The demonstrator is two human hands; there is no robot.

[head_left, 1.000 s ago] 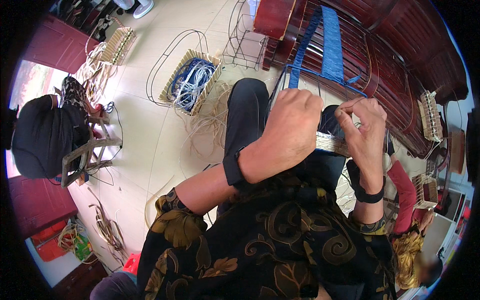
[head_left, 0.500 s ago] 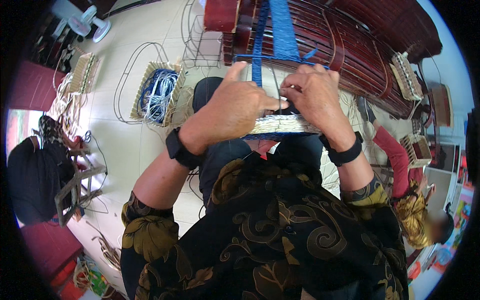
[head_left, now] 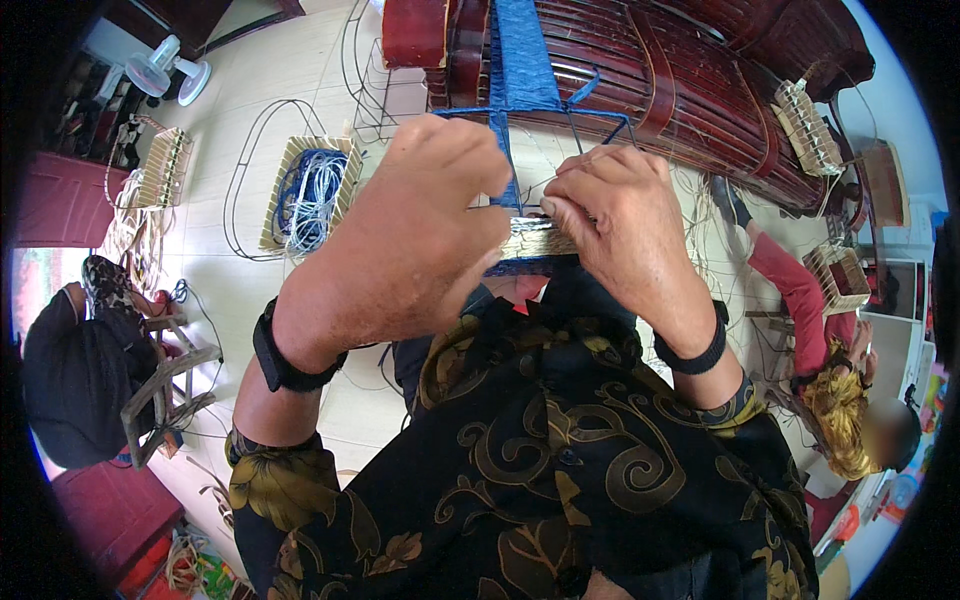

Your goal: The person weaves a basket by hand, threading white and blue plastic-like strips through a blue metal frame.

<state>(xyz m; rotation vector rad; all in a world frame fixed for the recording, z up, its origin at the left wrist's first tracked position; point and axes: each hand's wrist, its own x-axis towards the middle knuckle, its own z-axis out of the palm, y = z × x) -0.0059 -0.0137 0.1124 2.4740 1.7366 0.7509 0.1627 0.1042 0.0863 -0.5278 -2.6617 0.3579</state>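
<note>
Close by woven band (head_left: 537,243) — right hand (head_left: 628,215) pinching strand (head_left: 541,183), left hand (head_left: 400,235) curled (grip unclear)

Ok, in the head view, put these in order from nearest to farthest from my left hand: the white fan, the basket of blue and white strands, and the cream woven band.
1. Cream woven band: just right of your left hand.
2. Basket of blue and white strands: to the left, beyond the hand.
3. White fan: far off, upper left.

Blue strap (head_left: 524,62), straw-coloured woven band (head_left: 538,241), black shirt (head_left: 550,470) with golden scrolls and flowers.
</note>
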